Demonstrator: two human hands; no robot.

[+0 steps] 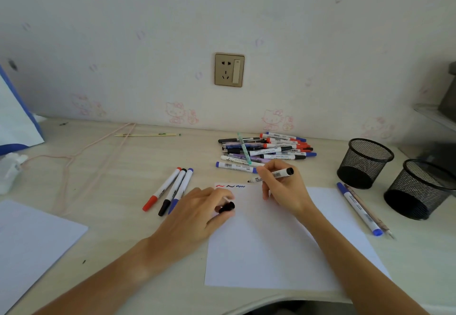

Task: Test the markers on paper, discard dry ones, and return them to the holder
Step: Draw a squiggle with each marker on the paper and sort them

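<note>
My right hand (281, 188) grips an uncapped black marker (278, 174), its tip hovering just above the top edge of the white paper (271, 253). Red, black and blue squiggles (230, 186) mark the paper's top left corner. My left hand (197, 216) rests on the paper's left edge and holds the marker's black cap (227, 207). Behind the paper lies a pile of markers and pens (266, 151). Left of the paper, three capped markers lie side by side: red (161, 190), black (172, 192) and blue (181, 191). Two black mesh holders (365, 164) (419, 191) stand at the right.
A blue marker (359, 208) and a pen (370, 212) lie between the paper and the holders. Another white sheet (32, 245) lies at front left. A pink cord (81, 164), a chopstick wrapper (145, 135) and a blue-white bag (14, 117) sit at left. A wall socket (229, 69) is behind.
</note>
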